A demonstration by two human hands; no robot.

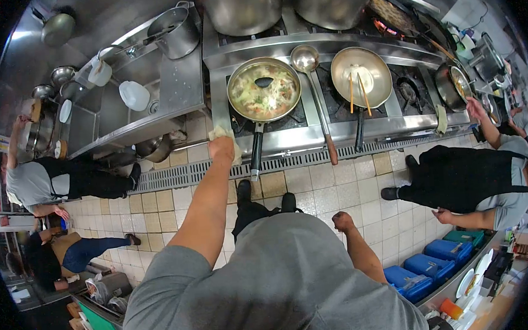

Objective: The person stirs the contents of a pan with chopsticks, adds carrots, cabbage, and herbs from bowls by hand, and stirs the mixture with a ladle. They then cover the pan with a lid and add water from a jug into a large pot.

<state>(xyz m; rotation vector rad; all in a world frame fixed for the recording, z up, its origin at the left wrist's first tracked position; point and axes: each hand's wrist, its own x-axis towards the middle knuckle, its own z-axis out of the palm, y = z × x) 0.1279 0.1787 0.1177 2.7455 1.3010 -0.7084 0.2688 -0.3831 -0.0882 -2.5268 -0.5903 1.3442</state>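
My left hand (222, 148) is closed on a pale cloth (227, 134) at the stove's front edge, left of the black handle of a covered pan (263, 89). Vegetables show through the pan's glass lid. To its right lies a long-handled ladle (304, 58) with a wooden grip, then a second pan (361, 77) with chopsticks (364, 89) and a little pale food inside. My right hand (343, 222) hangs low beside my body, fingers curled; whether it holds anything is hidden.
Large pots (242, 9) stand at the stove's back. A sink (116, 113) is on the left. One co-worker (470, 176) stands at the right near a wok (453, 87); others are at the left. Blue containers (410, 282) sit behind me on the right.
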